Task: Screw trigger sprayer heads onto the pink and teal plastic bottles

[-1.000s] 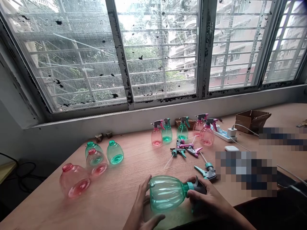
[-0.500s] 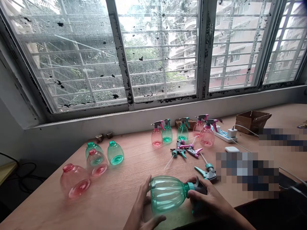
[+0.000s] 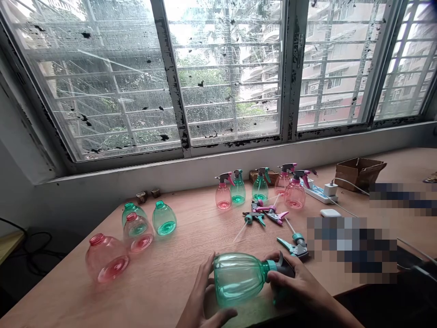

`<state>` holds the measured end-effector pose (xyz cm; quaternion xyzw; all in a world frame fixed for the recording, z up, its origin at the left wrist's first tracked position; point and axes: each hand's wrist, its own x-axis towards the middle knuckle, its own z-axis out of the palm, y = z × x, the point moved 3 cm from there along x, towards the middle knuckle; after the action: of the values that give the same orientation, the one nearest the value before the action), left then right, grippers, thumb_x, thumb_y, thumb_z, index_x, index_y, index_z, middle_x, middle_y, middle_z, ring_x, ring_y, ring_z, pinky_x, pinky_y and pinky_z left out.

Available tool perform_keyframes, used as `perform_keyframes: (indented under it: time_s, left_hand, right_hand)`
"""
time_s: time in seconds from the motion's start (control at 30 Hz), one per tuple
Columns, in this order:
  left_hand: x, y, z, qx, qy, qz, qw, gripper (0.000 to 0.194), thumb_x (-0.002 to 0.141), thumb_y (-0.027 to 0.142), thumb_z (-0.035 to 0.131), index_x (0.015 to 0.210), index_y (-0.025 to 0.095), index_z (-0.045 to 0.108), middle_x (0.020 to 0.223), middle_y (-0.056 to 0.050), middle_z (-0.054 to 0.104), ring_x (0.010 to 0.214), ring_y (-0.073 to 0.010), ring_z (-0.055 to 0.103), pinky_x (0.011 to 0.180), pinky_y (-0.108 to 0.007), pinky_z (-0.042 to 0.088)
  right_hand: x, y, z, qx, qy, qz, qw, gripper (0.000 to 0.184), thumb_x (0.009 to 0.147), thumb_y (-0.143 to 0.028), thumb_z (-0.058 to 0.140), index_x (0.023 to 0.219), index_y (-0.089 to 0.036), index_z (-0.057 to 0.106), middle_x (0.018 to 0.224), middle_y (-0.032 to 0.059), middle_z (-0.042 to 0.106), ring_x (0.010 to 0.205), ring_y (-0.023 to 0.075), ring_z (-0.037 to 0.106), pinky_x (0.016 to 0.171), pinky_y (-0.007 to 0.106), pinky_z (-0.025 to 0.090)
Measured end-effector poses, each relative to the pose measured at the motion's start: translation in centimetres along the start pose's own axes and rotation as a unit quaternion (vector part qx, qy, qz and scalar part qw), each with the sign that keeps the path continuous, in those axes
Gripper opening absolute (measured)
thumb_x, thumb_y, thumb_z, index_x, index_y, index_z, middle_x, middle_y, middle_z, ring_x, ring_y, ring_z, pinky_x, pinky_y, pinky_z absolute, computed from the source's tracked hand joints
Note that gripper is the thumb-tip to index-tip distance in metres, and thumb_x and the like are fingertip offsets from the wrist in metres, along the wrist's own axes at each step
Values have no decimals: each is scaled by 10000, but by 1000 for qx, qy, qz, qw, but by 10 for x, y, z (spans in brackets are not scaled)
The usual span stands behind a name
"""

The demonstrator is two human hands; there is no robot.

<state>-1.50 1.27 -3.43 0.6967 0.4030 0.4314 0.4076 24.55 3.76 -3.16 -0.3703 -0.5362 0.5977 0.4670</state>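
Note:
A green, ribbed spray bottle (image 3: 237, 279) lies on its side in the air just above the table's front edge, its base toward the left. My right hand (image 3: 303, 282) is wrapped round its dark spray head (image 3: 284, 269), beside the teal collar. Around the base curve the fingers of my left hand (image 3: 201, 291), with the thumb stretched out below the bottle. Just beyond the right hand lies a loose teal and grey spray head (image 3: 297, 246). Further back rest several other spray heads (image 3: 262, 213), teal and pink, with thin tubes.
Capless bottles, pink (image 3: 106, 258) and green (image 3: 164, 218), stand on the left. Fitted spray bottles (image 3: 223, 196) line the back. Farther right are a power strip (image 3: 321, 193), a cardboard box (image 3: 358, 175), a white case (image 3: 330, 213) and cables. Windows (image 3: 225, 73) rise behind the table.
The held bottle has turned slightly about its long axis, so its ribs and highlights look different. Both hands keep nearly the same place.

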Motion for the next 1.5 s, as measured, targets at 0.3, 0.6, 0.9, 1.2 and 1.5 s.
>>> perform_keyframes:
  time_s: [0.3, 0.6, 0.9, 1.2, 1.5]
  left_hand:
    - [-2, -1, 1, -5, -7, 0, 1000, 1022, 817, 581, 699, 1582, 247, 109, 1591, -153, 364, 1447, -352, 363, 1222, -495, 221]
    - [-1, 10, -2, 40, 8, 0, 999, 887, 844, 476, 719, 1559, 362, 206, 1600, -45, 380, 1473, -323, 323, 1221, -470, 250]
    - [-2, 5, -4, 58, 16, -22, 998, 912, 810, 494, 741, 1556, 257, 272, 1621, -97, 327, 1498, -342, 254, 1230, -484, 216]
    - [-1, 11, -1, 54, -4, 12, 998, 959, 841, 462, 721, 1579, 309, 128, 1601, -75, 376, 1476, -314, 321, 1225, -470, 238]
    - [-1, 11, -2, 50, -14, -3, 999, 895, 871, 533, 662, 1574, 340, 141, 1603, -67, 371, 1422, -312, 424, 1202, -446, 304]
  right_hand:
    - [0, 0, 0, -2, -1, 8, 1000, 486, 724, -513, 818, 990, -184, 579, 609, -26, 676, 544, 173, 663, 525, 246, 504]
    - [1, 2, -2, -6, 1, 8, 1000, 501, 724, -524, 817, 1006, -180, 584, 613, -18, 682, 542, 175, 664, 518, 247, 500]
    - [-1, -2, 1, 15, 4, 6, 1000, 489, 714, -492, 836, 989, -179, 581, 641, -21, 687, 539, 157, 666, 526, 236, 510]
    - [-2, -5, 2, 18, 3, 9, 1000, 482, 715, -506, 829, 978, -181, 588, 675, -19, 685, 541, 153, 657, 531, 244, 511]
    - [-1, -4, 0, 6, 2, 4, 1000, 476, 724, -530, 812, 950, -183, 578, 670, -16, 692, 543, 158, 663, 529, 242, 511]
